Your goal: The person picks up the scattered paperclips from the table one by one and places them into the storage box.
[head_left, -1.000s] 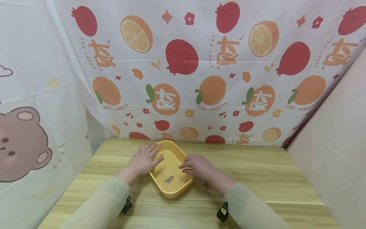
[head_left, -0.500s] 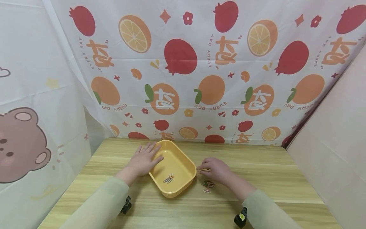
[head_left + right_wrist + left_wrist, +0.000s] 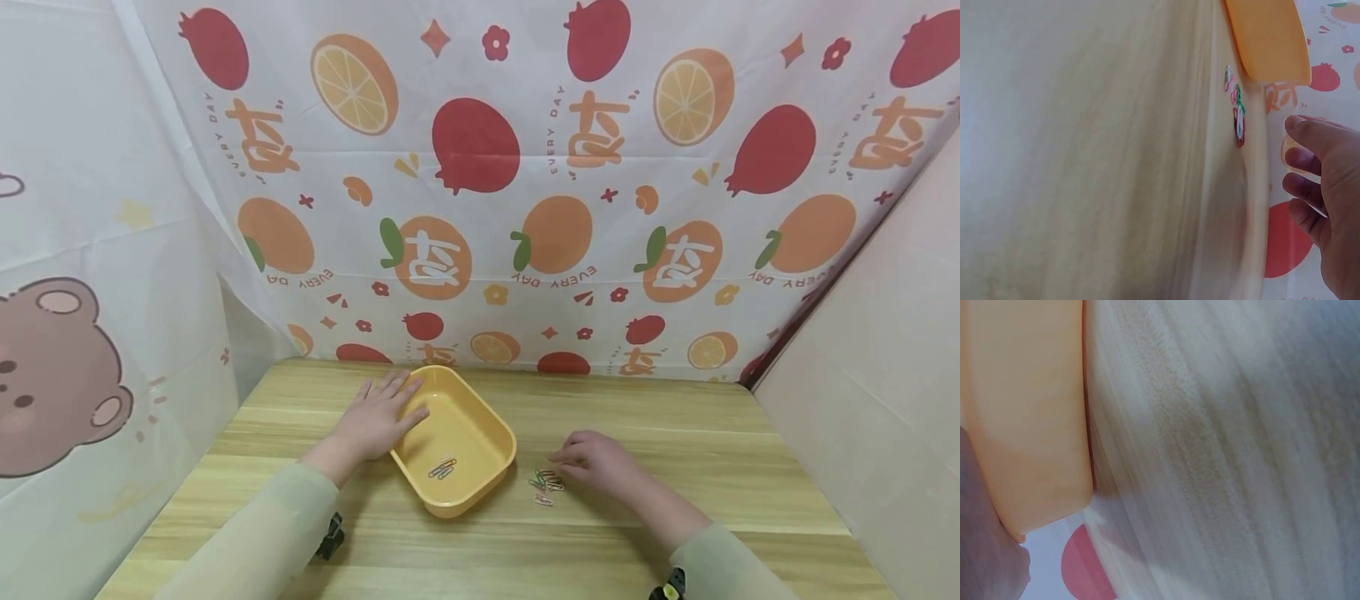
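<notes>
A yellow rectangular plastic tray [image 3: 459,427] stands on the wooden table, turned at a slant. My left hand [image 3: 375,423] rests on its left rim with the fingers spread, the thumb reaching over the inside. Several paper clips [image 3: 442,468] lie at the tray's near end. To the right of the tray is a small pile of coloured paper clips [image 3: 550,481]. My right hand [image 3: 600,461] hovers just right of this pile, fingers loosely bent. In the right wrist view nothing shows between the thumb and fingers [image 3: 1302,159].
The wooden table [image 3: 675,467] runs back to a fruit-printed cloth [image 3: 480,242]. Pale cloth walls [image 3: 885,350] close in both sides. A black wrist strap [image 3: 330,537] sits at the left sleeve.
My right hand has moved from over the tray, out past its right rim, to the loose paper clips. The left hand and the tray stay in place.
</notes>
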The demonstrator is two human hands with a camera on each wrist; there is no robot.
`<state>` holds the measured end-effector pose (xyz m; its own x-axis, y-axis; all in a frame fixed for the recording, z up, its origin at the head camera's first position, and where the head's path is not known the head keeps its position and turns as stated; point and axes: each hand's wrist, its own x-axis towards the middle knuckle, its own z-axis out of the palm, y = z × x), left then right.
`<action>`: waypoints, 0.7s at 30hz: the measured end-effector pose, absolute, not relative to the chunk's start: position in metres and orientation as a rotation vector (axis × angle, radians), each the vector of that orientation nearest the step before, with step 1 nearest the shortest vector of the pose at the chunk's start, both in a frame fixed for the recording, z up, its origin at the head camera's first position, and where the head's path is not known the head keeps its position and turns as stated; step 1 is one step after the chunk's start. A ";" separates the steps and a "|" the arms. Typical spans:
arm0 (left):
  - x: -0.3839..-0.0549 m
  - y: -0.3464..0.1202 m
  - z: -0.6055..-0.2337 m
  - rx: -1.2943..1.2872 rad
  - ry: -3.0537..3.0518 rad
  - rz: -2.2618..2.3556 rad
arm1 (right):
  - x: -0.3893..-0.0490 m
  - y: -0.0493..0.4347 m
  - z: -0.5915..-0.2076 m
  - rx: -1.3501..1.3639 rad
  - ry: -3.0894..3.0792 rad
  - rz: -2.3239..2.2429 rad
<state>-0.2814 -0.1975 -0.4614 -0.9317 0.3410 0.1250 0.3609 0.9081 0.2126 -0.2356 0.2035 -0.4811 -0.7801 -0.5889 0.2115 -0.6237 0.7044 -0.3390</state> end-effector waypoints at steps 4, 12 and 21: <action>-0.281 -0.197 -0.461 -0.551 -2.988 -0.363 | -0.232 0.207 -0.483 0.984 -2.840 0.629; -0.281 -0.197 -0.460 -0.551 -2.995 -0.372 | -0.223 0.206 -0.487 0.979 -2.881 0.564; -0.282 -0.197 -0.460 -0.555 -2.989 -0.395 | -0.219 0.205 -0.494 1.099 -2.801 0.512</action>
